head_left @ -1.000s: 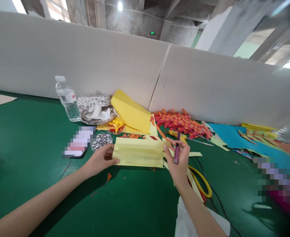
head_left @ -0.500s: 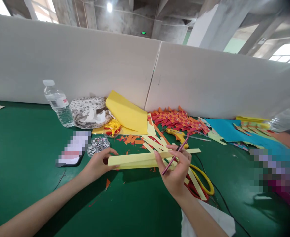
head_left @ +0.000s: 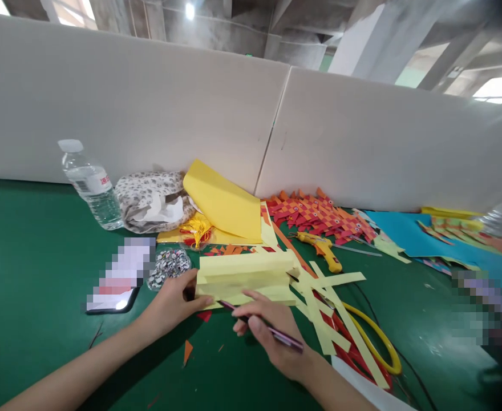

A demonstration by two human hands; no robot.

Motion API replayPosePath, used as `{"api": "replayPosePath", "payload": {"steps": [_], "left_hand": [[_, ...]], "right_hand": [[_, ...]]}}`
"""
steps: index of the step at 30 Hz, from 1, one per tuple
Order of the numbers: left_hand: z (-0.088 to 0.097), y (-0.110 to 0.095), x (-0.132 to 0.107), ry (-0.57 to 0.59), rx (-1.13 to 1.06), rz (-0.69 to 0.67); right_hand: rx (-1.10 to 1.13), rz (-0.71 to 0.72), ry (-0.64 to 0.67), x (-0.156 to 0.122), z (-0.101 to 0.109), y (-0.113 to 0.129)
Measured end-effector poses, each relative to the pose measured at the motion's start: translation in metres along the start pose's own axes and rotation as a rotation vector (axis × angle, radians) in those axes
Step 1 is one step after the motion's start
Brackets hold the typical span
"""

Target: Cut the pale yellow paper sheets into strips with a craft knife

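A creased pale yellow sheet of paper (head_left: 242,268) lies unfolded on the green table. My left hand (head_left: 171,302) grips its left end between thumb and fingers. My right hand (head_left: 272,331) is closed around a purple pen (head_left: 283,338), whose tip points at the sheet's lower left edge. Loose pale yellow paper strips (head_left: 319,308) criss-cross just right of the sheet. Partly under them are scissors with red and yellow handles (head_left: 377,337).
Behind stand a water bottle (head_left: 90,182), a patterned pouch (head_left: 152,200), and yellow paper (head_left: 225,202). A phone (head_left: 120,274) and a bag of googly eyes (head_left: 169,265) lie left. Woven orange-red paper pieces (head_left: 319,214), a yellow glue gun (head_left: 322,248) and blue paper (head_left: 405,231) sit right.
The folded pale yellow paper has been opened out and lowered to the table. My right hand has moved left and down, bringing the pen tip to the paper's near edge.
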State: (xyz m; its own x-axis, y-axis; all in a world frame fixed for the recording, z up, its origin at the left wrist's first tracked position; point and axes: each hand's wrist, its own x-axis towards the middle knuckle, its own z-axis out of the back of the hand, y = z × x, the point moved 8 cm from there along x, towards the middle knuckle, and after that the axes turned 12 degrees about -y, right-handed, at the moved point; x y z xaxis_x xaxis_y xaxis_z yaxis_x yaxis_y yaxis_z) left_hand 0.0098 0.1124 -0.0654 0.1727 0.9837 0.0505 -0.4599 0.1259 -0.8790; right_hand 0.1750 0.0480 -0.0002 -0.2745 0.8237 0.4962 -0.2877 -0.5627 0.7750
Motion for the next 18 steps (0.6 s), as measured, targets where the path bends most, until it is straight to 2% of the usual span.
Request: {"api": "replayPosePath", "payload": {"steps": [3, 5, 11, 15, 18], "left_hand": [[0.000, -0.003, -0.001, -0.004, -0.023, -0.037], [0.001, -0.004, -0.001, -0.014, -0.031, -0.049], [0.009, -0.004, 0.000, -0.098, -0.044, -0.054], [0.006, 0.004, 0.000, -0.079, -0.049, -0.021], [0.002, 0.008, 0.000, -0.037, -0.031, 0.014]], "right_hand": [[0.217, -0.336, -0.035, 0.000, 0.004, -0.026], [0.260, -0.473, -0.045, 0.000, 0.004, -0.037], [0.163, -0.674, -0.305, -0.003, 0.018, -0.064], [0.194, -0.778, -0.356, -0.013, 0.019, -0.073], [0.241, -0.801, -0.388, -0.015, 0.022, -0.071]]}}
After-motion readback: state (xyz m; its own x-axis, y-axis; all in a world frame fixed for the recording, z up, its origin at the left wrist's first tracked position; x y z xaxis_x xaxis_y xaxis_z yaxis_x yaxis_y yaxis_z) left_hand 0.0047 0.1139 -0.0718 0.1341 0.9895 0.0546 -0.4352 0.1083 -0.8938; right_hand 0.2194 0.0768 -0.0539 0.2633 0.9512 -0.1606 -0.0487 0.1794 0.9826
